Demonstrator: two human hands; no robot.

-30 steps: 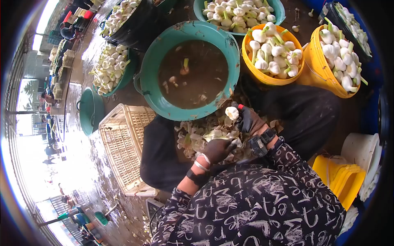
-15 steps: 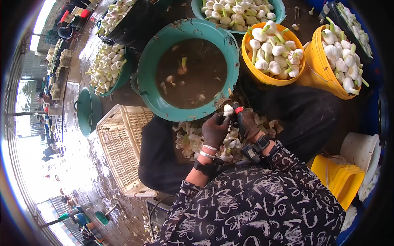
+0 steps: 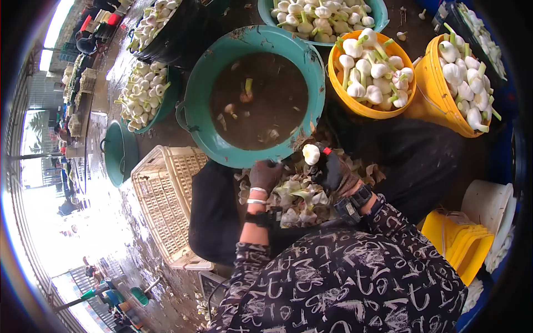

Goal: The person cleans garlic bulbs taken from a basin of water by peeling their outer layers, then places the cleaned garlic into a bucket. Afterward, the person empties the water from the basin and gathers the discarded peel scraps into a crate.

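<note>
My right hand (image 3: pixel 340 175), in a dark glove, grips a white garlic bulb (image 3: pixel 311 154) just off the near rim of the green tub (image 3: pixel 250 158). A small red piece (image 3: pixel 326 151) shows by its fingers; whether it belongs to a tool is unclear. My left hand (image 3: pixel 266 175), also gloved, is below the tub's rim, apart from the bulb. Its fingers point away and are mostly hidden. Between my legs lies a heap of garlic peelings (image 3: pixel 304 200). Brown water (image 3: pixel 261 100) in the tub holds a few floating garlic pieces (image 3: pixel 246 91).
Two yellow buckets (image 3: pixel 340 91) of garlic stand to the right of the tub. More garlic fills a green basin (image 3: pixel 380 19) at the top and another tub (image 3: pixel 161 114) at left. A cream plastic crate (image 3: pixel 166 222) sits by my left leg, and yellow containers (image 3: pixel 461 244) at right.
My left hand has drawn away from the garlic bulb, moving left toward the tub's rim. The bulb stays in my right hand and now shows more of its white side.
</note>
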